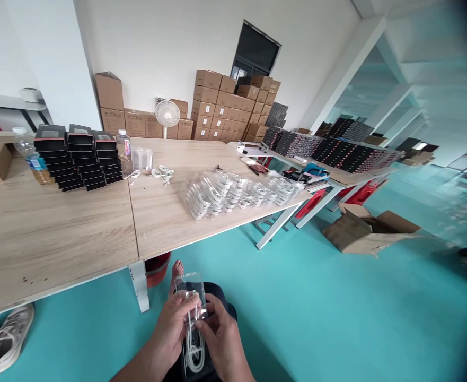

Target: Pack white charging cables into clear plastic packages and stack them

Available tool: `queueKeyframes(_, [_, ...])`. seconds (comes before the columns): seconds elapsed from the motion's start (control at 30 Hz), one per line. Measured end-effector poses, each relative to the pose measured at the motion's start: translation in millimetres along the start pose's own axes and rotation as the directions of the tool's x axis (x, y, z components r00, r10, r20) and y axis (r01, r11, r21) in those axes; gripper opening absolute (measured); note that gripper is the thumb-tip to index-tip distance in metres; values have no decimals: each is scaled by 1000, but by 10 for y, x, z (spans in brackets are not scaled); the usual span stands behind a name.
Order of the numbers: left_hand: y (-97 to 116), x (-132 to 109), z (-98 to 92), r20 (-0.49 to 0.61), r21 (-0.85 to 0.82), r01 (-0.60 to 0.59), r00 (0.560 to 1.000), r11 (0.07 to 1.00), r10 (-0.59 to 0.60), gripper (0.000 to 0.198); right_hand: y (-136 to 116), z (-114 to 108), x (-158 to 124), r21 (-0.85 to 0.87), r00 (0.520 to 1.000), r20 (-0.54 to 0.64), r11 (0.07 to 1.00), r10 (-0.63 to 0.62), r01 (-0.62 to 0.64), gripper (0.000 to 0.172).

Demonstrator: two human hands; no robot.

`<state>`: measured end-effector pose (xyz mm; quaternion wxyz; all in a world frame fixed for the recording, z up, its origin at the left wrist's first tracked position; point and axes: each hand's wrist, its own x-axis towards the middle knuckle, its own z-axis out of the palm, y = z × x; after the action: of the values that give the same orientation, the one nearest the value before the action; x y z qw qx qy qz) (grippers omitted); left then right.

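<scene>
Low over my lap, my left hand [177, 321] is closed, its thumb pressing the plug end of a white charging cable [194, 361] against a clear plastic sleeve [195, 278]. My right hand [221, 326] is closed at the right side of the same sleeve, with thumb and fingers pinching near its lower edge. The cable's coiled loop hangs below both hands. Whether the plug lies inside the sleeve or on top of it, I cannot tell. On the table, many bagged white cables [237, 193] lie in overlapping rows.
Loose white cables [164, 174] lie farther back on the wooden table [98, 228]. Stacked black boxes [84, 159] and two bottles [125, 148] stand at left. An open carton [352, 233] sits on the green floor, right. A red bucket [157, 270] is under the table.
</scene>
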<state>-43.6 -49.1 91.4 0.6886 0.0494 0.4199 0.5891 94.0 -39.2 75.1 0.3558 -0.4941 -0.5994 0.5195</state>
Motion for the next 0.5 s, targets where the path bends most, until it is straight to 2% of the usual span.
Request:
queueKeyframes(0.07, [15,39,-9,-27,-22,1,1000,1000,-2,36,17,10,22,-26,1000,-25,1000,17,-18,48])
queueKeyframes(0.13, [53,79,-22,-48,-36,-14,999,999,12,35,56,26,22,42,997,-28,997,70,-69,51])
queueKeyframes(0.17, [78,97,-30,-55,-41,-26,998,999,23,33,82,37,10,112,995,5,988,102,-102,55])
queueKeyframes(0.27, [160,135,-55,-64,-51,-47,997,998,44,29,162,75,-73,337,967,198,915,160,-221,74])
queueKeyframes(0.33, [201,147,-68,-51,-53,-48,998,997,45,26,196,102,-136,412,949,259,868,180,-277,80])
queueKeyframes(0.5, [234,119,-71,-5,-30,-33,999,999,33,29,172,128,-195,451,949,199,837,243,-309,77])
